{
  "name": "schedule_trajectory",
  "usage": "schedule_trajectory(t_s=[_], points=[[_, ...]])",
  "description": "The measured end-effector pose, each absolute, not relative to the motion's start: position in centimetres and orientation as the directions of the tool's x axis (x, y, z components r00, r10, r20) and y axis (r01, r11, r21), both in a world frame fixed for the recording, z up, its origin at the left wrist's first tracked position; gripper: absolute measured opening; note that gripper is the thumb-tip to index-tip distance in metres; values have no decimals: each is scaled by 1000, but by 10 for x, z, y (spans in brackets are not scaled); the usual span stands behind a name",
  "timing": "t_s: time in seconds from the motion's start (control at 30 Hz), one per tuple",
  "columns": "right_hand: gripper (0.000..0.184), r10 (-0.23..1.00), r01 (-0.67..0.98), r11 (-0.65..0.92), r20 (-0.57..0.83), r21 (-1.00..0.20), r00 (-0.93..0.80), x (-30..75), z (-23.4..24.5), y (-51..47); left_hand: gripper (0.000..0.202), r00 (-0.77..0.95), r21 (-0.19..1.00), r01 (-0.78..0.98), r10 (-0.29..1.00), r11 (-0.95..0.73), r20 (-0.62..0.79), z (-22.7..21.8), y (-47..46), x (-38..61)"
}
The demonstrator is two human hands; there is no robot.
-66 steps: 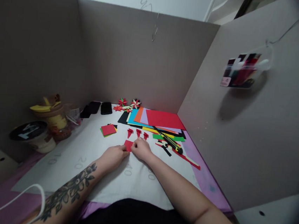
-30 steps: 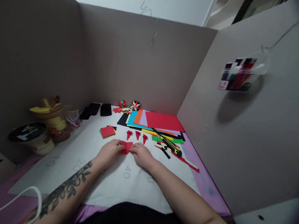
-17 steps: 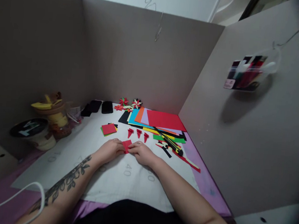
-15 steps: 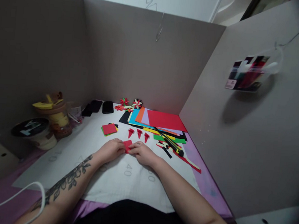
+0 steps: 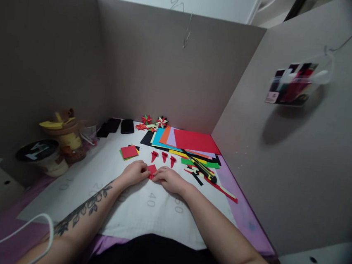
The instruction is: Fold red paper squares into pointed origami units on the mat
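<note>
Between my two hands a small piece of red paper lies at the middle of the white sheet. My left hand pinches its left edge, fingers closed. On its right side, the fingertips of my right hand are closed on the paper too. Part of the paper is hidden under the fingers. Just beyond stand three folded red paper pieces in a row. A stack of square papers, red on top, lies up and left of my left hand.
A yellow-black utility knife lies on paper strips at right. Coloured sheets are piled behind, beside folded paper stars. Tubs and dark phone-like objects stand left. A white cable crosses my left forearm; grey panels surround the table.
My left hand has shifted slightly up and right along the red paper, and the right hand's fingers have moved a little. More of the paper's upper part shows between them.
</note>
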State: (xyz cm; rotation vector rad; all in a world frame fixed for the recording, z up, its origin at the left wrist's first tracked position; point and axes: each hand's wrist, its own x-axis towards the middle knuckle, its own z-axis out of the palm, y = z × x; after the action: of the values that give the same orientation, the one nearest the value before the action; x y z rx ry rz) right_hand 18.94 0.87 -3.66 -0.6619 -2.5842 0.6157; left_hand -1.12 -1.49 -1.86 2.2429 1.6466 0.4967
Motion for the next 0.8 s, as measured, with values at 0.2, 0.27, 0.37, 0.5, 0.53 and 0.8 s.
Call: schedule_trajectory(t_s=[0.2, 0.27, 0.37, 0.5, 0.53, 0.8], points=[[34, 541, 356, 783, 274, -510, -795, 189, -34, 6, 26, 248, 461, 854, 968, -240, 44, -16, -15, -9], [36, 520, 346, 796, 268, -497, -811, 190, -35, 7, 26, 237, 462, 858, 971, -226, 35, -16, -15, -8], [36, 515, 342, 799, 267, -495, -815, 191, -37, 8, 25, 229, 450, 867, 973, -216, 26, -16, -14, -7], [31, 513, 336, 800, 275, -498, -813, 191, -39, 9, 23, 226, 429, 877, 974, -217, 31, -17, -14, -7], [31, 513, 336, 799, 273, -499, -814, 191, -39, 9, 23, 224, 426, 879, 974, -215, 31, -17, -14, -7], [30, 523, 372, 804, 253, -463, -814, 188, -36, 4, 18, 199, 408, 891, 979, -200, 45, -18, -13, -6]])
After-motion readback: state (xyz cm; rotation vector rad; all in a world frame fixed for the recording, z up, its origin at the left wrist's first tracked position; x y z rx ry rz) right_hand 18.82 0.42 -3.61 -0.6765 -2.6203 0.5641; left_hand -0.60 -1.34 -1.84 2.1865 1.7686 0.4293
